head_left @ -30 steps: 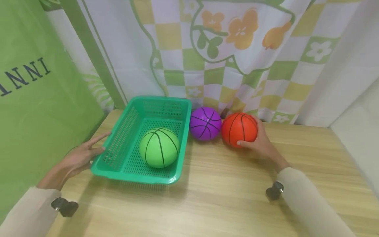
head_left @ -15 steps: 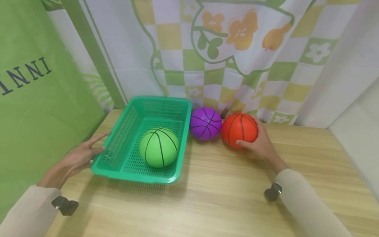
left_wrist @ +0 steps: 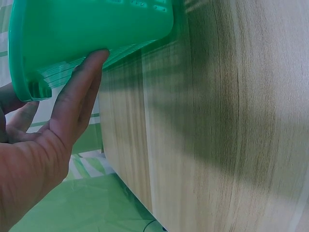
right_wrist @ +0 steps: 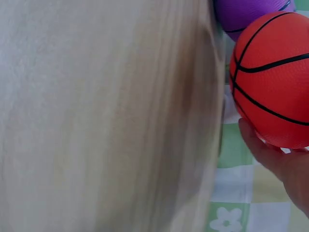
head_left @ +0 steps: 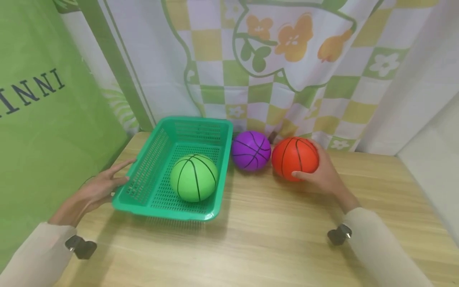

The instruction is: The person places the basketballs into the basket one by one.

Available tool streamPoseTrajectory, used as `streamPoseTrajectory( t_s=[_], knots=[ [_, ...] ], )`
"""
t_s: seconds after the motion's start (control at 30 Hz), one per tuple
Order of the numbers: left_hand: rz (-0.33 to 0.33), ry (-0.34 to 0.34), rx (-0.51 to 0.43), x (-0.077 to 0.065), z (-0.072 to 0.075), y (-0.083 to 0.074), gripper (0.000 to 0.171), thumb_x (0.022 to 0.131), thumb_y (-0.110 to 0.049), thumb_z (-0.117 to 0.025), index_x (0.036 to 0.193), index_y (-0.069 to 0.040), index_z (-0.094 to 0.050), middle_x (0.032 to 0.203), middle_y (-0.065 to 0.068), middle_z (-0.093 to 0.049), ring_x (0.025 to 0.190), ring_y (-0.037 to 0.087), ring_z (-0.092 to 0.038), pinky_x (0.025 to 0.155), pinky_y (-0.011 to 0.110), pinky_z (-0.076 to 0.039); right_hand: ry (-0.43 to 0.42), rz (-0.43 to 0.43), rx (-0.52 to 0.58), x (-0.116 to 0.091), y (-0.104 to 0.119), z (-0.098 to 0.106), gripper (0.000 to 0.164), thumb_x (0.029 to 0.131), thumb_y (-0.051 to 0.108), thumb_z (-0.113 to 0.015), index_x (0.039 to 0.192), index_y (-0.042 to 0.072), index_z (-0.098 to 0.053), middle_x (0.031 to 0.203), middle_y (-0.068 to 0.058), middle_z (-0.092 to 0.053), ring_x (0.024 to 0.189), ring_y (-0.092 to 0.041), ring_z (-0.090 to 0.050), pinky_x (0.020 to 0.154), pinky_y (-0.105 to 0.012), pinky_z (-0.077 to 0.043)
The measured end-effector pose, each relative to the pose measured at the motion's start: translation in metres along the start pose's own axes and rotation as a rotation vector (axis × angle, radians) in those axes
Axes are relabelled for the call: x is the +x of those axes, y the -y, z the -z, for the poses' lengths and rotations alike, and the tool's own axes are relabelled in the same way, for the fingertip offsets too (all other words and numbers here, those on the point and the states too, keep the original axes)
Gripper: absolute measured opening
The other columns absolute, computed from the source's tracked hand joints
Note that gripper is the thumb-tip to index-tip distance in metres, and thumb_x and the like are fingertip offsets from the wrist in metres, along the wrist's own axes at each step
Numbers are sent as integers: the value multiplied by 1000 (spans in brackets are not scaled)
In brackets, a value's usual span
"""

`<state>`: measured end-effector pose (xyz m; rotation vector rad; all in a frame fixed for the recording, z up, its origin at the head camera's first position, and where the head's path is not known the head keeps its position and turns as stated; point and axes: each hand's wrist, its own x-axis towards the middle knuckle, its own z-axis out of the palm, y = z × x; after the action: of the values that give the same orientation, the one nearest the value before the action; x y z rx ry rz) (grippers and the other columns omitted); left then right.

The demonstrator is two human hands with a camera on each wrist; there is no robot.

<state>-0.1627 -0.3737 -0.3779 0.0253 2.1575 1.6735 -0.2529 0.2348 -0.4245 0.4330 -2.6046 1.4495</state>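
In the head view, a green plastic basket point(head_left: 172, 213) with slotted walls stands on the left of the table, and a light green toy basketball point(head_left: 194, 177) lies inside it. My left hand point(head_left: 97, 189) touches the basket's left side with its fingers extended; in the left wrist view the fingers point(left_wrist: 79, 92) lie along the basket's outer wall below the rim. My right hand point(head_left: 324, 173) grips a red toy basketball point(head_left: 295, 158) from its right, thumb across the near side. Just left of it is a purple toy basketball point(head_left: 252, 151), near the basket's right wall.
A wooden table point(head_left: 258, 239) carries everything. A checked, flower-patterned curtain point(head_left: 251, 91) hangs along its back edge, green cloth point(head_left: 43, 131) hangs at the left, and a pale wall point(head_left: 434, 119) rises on the right.
The red basketball and my right hand have shifted slightly right, widening the small gap to the purple basketball. My left hand stays at the basket's side. The head view has moved a little.
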Motion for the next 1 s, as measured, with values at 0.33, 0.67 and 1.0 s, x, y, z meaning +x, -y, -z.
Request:
streamPoseTrajectory(
  t_s=[0.33,0.67,1.0],
  knots=[
    [-8,8,2,5,-2,0,66,109,-14,-39,162,-20,-1,142,39,-36,104,30,-65,89,53,-55,61,35,-74,-7,22,18,106,72,15,-91,157,11,-28,146,-25,-40,120,-48,-51,86,-65,-52],
    [10,-15,2,0,3,3,65,109,-14,-40,162,-22,-3,137,30,-45,102,29,-65,88,52,-56,83,107,-62,-5,41,12,105,70,18,-92,156,16,-31,145,-21,-41,120,-43,-51,89,-64,-51],
    [11,-14,30,2,2,3,66,109,-19,-42,163,-26,-5,150,36,-24,112,32,-60,94,60,-50,86,184,-53,-3,57,14,102,70,13,-91,155,16,-33,144,-20,-42,120,-43,-51,88,-65,-51]
  ],
)
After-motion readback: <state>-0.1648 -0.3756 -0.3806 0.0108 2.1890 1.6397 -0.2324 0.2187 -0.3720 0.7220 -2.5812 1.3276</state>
